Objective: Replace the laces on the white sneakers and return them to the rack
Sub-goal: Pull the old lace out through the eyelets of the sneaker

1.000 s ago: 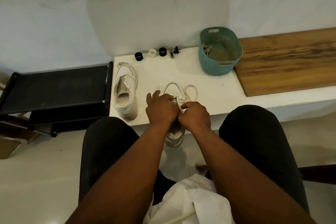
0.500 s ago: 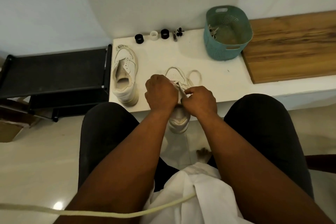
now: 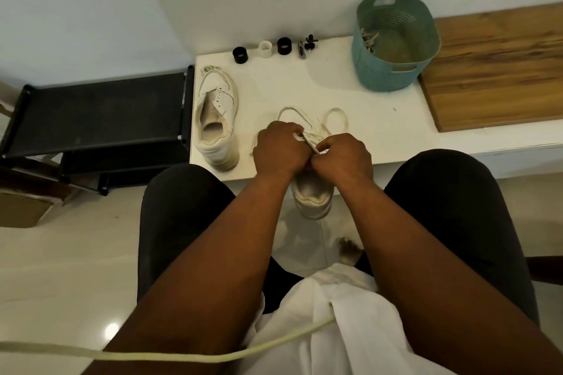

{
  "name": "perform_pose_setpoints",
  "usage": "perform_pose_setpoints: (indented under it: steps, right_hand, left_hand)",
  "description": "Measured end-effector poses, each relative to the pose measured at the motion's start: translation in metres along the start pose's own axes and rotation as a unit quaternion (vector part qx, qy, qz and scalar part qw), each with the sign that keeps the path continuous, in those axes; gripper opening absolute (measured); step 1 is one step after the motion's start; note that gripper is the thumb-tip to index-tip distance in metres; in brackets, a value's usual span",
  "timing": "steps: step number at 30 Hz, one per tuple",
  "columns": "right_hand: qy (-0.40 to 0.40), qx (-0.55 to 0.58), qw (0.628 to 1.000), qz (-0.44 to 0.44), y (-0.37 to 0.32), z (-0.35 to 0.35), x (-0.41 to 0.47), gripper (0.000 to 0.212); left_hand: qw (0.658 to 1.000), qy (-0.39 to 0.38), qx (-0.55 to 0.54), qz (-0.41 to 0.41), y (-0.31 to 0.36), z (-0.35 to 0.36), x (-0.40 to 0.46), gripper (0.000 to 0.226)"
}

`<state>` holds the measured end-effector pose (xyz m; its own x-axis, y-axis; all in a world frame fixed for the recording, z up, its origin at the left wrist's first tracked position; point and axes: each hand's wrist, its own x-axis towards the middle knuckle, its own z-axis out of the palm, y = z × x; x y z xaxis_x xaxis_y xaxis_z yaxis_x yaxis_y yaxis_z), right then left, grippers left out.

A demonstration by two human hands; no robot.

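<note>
I'm mid-lacing: my left hand [image 3: 278, 148] grips the sneaker [image 3: 309, 192], right hand [image 3: 342, 158] pinches the lace [image 3: 312, 146]; next, I'd judge, threading the following eyelet.

L hand [image 3: 278, 148] + R hand [image 3: 342, 158] pinch lace [image 3: 310, 144] over sneaker [image 3: 312, 195].

Dim, soft, seemingly warped edges.

Left grip [image 3: 280, 148], right grip [image 3: 342, 158] curled together
</note>
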<state>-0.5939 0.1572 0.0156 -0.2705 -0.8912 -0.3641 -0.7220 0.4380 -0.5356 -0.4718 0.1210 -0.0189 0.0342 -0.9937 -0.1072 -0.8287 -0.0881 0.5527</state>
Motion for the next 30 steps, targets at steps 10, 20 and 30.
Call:
perform_pose_setpoints:
  steps: [10, 20, 30]
  right_hand:
    - [-0.022, -0.004, 1.000, -0.012, 0.001, -0.002, -0.003, 0.017]
    - [-0.018, 0.006, 1.000, 0.005, 0.001, 0.001, -0.001, 0.020]
    - [-0.016, 0.018, 1.000, -0.016, 0.000, 0.008, -0.002, 0.043]
  left_hand:
    - [0.970, 0.097, -0.104, -0.198, 0.005, -0.008, 0.003, 0.021]
    - [0.905, 0.139, -0.274, -0.295, -0.017, -0.027, 0.023, 0.050]
    - [0.998, -0.020, 0.013, -0.058, 0.001, 0.004, 0.001, 0.043]
